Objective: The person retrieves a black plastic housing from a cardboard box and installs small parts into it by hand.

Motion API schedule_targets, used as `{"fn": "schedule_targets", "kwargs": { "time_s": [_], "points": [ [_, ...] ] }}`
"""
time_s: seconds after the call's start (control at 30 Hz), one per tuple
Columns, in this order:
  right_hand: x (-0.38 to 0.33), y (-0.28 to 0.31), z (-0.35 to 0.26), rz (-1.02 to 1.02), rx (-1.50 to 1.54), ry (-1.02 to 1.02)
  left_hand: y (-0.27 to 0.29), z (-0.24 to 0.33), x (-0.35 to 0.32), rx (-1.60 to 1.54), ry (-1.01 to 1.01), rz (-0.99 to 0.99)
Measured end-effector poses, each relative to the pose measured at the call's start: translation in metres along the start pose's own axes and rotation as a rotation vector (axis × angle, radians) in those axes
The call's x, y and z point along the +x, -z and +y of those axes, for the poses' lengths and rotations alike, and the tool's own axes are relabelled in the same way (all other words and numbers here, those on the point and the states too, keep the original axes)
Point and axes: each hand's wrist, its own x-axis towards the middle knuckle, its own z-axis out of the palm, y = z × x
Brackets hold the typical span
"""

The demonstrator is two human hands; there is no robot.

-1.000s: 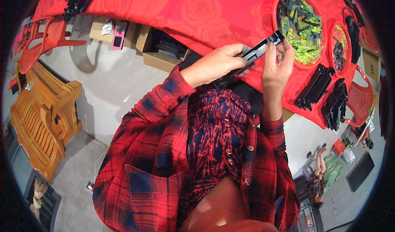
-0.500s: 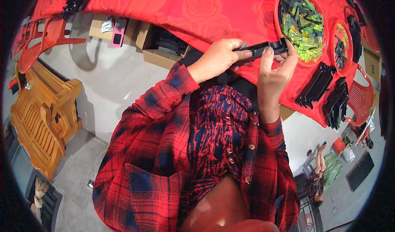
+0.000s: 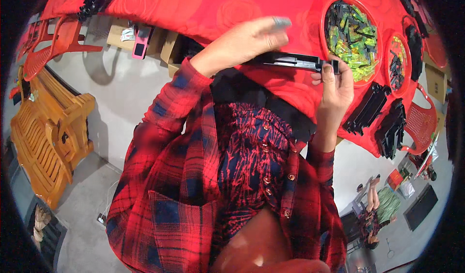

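Note:
A long, narrow black plastic piece point(image 3: 298, 61) with a hollow channel lies level near the table's front edge. My right hand point(image 3: 334, 84) grips its right end between thumb and fingers. Above its left part is my left hand point(image 3: 242, 43), fingers stretched out to the right and slightly blurred, a grey covering on one fingertip. That hand hides part of the piece's left end, and I see nothing held in it. Just beyond my right hand stands a round red tray point(image 3: 323, 40) of small black and yellow-green plastic parts.
A smaller red tray point(image 3: 410, 62) holds orange and black parts. Black strips point(image 3: 366, 109) lie stacked on the red tablecloth point(image 3: 237, 11), beside another stack point(image 3: 390, 127). Cardboard boxes point(image 3: 116, 34) and a red chair point(image 3: 60, 43) stand left, with a wooden bench point(image 3: 46, 142) nearer. Another person point(image 3: 372, 219) is at lower right.
My left hand has come off the black piece and moved up and left, its fingers stretching out. The piece now lies more level, with my right hand holding it nearer the end.

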Motion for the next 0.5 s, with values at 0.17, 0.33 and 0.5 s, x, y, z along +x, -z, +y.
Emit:
{"fn": "schedule_targets", "kwargs": {
  "time_s": [0.17, 0.33, 0.5],
  "points": [
    [-0.001, -0.001, 0.004, 0.173, 0.115, 0.075, -0.001, 0.008, -0.006, 0.253, -0.482, 0.82],
    [-0.005, -0.016, 0.009, 0.191, 0.205, 0.119, -0.038, -0.009, -0.023, -0.257, -0.14, 0.584],
    [-0.019, -0.033, 0.015, 0.126, 0.187, 0.131, -0.06, -0.011, -0.001, -0.664, 0.056, 0.374]
  ]
}}
